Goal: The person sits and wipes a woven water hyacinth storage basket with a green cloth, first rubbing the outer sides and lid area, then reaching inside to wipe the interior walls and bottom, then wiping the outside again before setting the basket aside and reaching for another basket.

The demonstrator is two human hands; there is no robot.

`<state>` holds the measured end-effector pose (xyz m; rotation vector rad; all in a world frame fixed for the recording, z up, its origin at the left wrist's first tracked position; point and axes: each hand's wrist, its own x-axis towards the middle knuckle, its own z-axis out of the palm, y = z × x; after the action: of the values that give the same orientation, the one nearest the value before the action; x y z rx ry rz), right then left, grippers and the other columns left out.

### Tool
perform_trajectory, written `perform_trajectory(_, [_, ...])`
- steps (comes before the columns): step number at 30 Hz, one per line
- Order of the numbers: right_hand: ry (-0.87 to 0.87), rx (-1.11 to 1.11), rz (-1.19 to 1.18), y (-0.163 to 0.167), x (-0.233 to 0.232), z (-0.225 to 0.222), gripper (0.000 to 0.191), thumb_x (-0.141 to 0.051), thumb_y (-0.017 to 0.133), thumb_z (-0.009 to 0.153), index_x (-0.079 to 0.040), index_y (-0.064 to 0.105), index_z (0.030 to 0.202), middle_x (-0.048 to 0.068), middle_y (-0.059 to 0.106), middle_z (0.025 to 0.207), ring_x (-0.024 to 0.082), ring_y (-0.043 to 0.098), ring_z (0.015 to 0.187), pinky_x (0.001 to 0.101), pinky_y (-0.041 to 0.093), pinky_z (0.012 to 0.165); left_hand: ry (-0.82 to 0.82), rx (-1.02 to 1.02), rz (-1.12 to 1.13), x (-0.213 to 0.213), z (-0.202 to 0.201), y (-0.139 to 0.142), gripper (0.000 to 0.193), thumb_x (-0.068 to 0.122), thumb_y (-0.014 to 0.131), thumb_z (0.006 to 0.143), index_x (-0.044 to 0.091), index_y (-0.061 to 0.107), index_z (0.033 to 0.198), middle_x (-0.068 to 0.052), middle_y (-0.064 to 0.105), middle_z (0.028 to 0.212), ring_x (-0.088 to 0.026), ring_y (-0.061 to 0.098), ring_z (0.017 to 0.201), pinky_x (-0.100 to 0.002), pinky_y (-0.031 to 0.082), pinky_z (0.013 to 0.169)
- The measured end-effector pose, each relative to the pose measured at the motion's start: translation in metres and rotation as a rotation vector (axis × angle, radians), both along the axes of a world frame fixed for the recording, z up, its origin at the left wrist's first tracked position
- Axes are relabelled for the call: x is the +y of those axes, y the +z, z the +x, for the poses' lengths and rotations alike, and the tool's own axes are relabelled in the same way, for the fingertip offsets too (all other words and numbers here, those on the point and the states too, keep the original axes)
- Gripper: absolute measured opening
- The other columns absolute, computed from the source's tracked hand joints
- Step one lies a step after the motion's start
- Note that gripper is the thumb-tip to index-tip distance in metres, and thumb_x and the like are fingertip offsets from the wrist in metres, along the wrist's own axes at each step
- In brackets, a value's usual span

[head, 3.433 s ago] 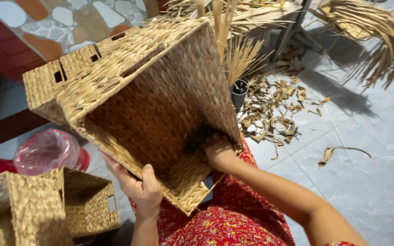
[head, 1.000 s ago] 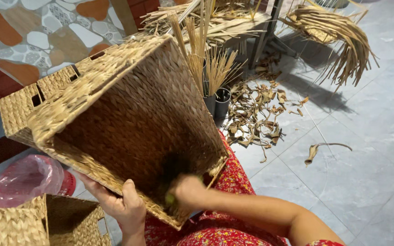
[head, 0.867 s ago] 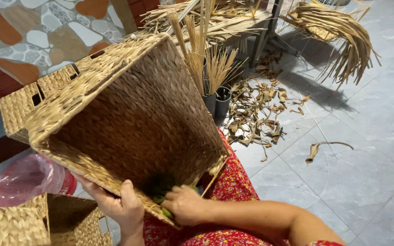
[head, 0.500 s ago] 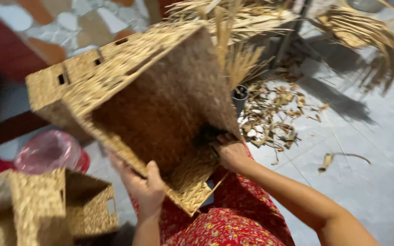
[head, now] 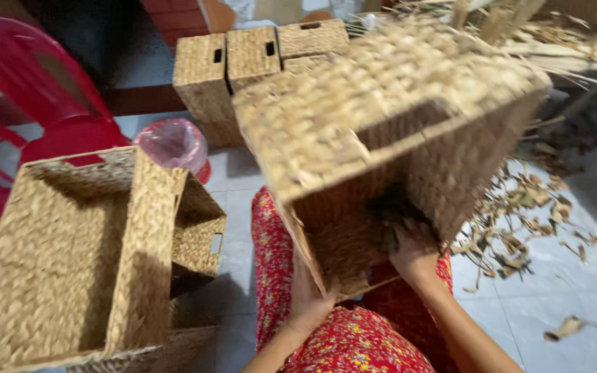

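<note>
2 hands: left [head: 310, 298] props woven basket [head: 388, 138]; right [head: 412, 243] reaches inside.

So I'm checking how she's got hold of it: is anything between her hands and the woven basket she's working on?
Nothing visible. The left hand grips the woven basket at its lower rim, and the right hand reaches into its open mouth, touching the inside. The other baskets stand apart to the left.

Two hands, the left [head: 310, 304] and the right [head: 414, 250], share one woven basket [head: 388, 131]. Two more open baskets [head: 70, 255] sit nested on the floor at the left, and three [head: 260, 59] stand by the far wall. One red plastic chair [head: 29, 103]. One pink plastic bag [head: 172, 144].
</note>
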<state>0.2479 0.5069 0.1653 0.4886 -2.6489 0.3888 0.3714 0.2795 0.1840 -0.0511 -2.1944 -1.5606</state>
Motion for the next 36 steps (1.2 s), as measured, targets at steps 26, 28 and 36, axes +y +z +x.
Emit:
perform_trajectory(26, [0.385,-0.745,-1.012,-0.119,0.02,-0.052,0.049,0.005,0.061,0.085,0.001,0.067,0.133,0.021,0.072,0.129,0.028,0.067,0.122,0.0378,0.043,0.112,-0.052,-0.139,-0.366,-0.038,-0.119,0.092,0.088,0.0,0.053,0.085,0.009,0.023,0.166,-0.036,0.036,0.157,-0.051,0.056,0.124,-0.05,0.049,0.104])
perform_trajectory(28, [0.273,-1.006,-1.222,-0.13,0.011,-0.043,0.052,0.012,0.056,0.082,0.008,0.065,0.132,0.025,0.07,0.129,0.032,0.066,0.12,0.0419,0.043,0.109,-0.142,-0.276,-0.471,-0.042,-0.131,0.108,0.091,0.002,0.056,0.082,0.016,0.021,0.165,-0.034,0.033,0.158,-0.048,0.064,0.112,-0.048,0.056,0.084])
perform_trajectory(36, [0.339,-0.902,-1.337,-0.054,-0.023,-0.035,0.052,0.013,0.051,0.081,0.008,0.061,0.131,0.02,0.065,0.135,0.028,0.059,0.129,0.0434,0.043,0.109,-0.334,-0.281,-0.964,-0.065,-0.173,0.16,0.079,-0.01,0.046,0.092,0.026,0.03,0.161,-0.018,0.044,0.158,-0.025,0.074,0.085,-0.033,0.059,0.065])
